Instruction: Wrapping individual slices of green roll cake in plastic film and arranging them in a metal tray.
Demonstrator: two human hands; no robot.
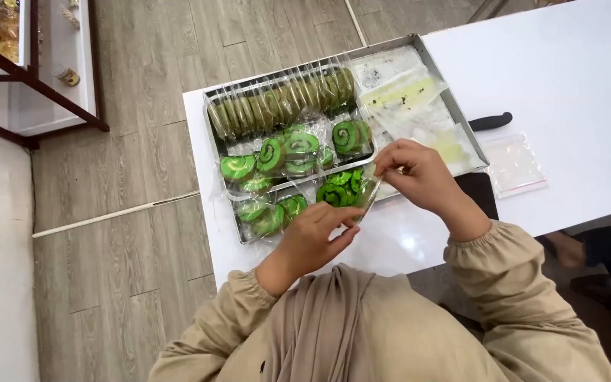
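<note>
My left hand point(312, 237) and my right hand point(419, 175) together hold a clear plastic bag point(362, 194) with a green swirl cake slice point(341, 189) inside it, just above the near edge of a metal tray point(461, 117). The left hand grips the bag from below, the right pinches its top edge. The tray holds several bagged green swirl slices point(277, 152) and a row of bagged slices standing on edge point(281, 99).
The tray sits on a white table point(567, 64). A black knife handle point(491, 122) and a stack of empty clear bags point(514, 164) lie to its right. Greasy lining paper point(419, 106) covers the tray's right part. A glass display shelf point(8, 42) stands at upper left.
</note>
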